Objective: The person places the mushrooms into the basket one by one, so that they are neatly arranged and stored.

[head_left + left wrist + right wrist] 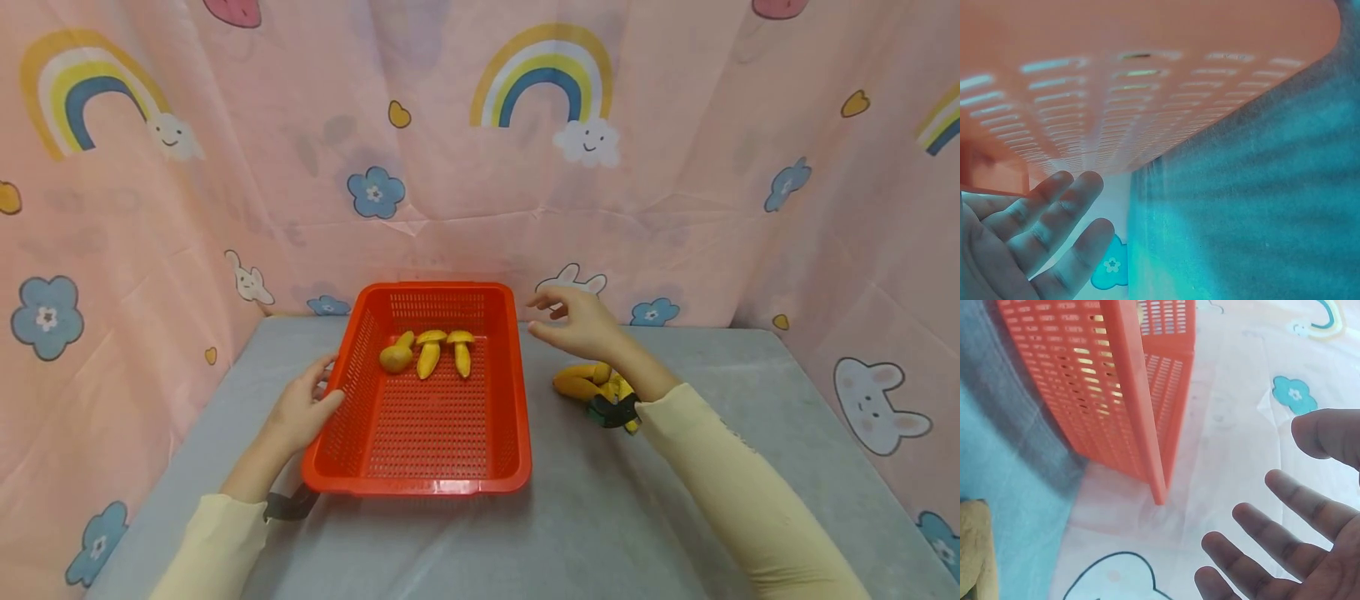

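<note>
A red plastic basket (442, 486) with slotted sides stands on the table. Three yellow mushrooms (428, 354) lie in its far half. My left hand (300, 408) is at the basket's left rim, its fingers loosely extended along the outer side, as the left wrist view also shows. To the right of the basket my right hand (573, 321) hovers in the air with spread fingers (1285, 550) and nothing in them. Under my right wrist several more yellow pieces (577, 383) lie on the table, partly hidden by the wrist camera and forearm.
The grey tabletop (600, 525) reaches back to a pink curtain (450, 242) printed with rainbows, flowers and rabbits. The curtain also hangs along both sides. The basket's far edge is close to the back curtain.
</note>
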`<action>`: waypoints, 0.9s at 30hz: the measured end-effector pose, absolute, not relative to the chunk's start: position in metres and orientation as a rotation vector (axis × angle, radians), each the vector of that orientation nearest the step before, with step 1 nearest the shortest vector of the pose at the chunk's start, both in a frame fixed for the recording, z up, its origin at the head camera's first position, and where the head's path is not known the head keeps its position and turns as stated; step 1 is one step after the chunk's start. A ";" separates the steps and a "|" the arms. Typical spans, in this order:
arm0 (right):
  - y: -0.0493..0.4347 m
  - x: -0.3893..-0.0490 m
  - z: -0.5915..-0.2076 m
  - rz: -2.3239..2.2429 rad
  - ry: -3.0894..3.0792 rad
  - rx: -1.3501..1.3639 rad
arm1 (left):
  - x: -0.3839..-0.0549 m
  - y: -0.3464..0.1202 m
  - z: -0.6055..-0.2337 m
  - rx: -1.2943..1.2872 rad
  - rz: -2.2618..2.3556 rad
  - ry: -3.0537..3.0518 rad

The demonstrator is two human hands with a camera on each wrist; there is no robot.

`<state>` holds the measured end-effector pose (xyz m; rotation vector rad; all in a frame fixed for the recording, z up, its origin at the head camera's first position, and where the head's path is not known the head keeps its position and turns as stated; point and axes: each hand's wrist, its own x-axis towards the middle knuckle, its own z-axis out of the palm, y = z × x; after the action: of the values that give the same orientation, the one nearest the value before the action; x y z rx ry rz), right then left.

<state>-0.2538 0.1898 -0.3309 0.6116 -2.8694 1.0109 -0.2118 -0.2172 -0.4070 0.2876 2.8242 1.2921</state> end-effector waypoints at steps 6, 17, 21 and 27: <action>0.199 -0.251 -0.331 1.008 -2.881 0.593 | -0.213 -0.219 -0.408 0.281 1.283 2.831; 0.220 -0.246 -0.340 1.036 -2.838 0.593 | -0.213 -0.219 -0.411 0.304 1.297 2.831; 0.227 -0.244 -0.342 1.037 -2.837 0.601 | -0.212 -0.219 -0.413 0.305 1.300 2.834; 0.238 -0.239 -0.345 1.015 -2.858 0.559 | -0.211 -0.218 -0.412 0.312 1.318 2.826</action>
<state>-0.2393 0.2383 -0.3454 0.5588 -2.8575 1.0152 -0.2114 -0.2181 -0.4121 0.3119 2.8260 1.3181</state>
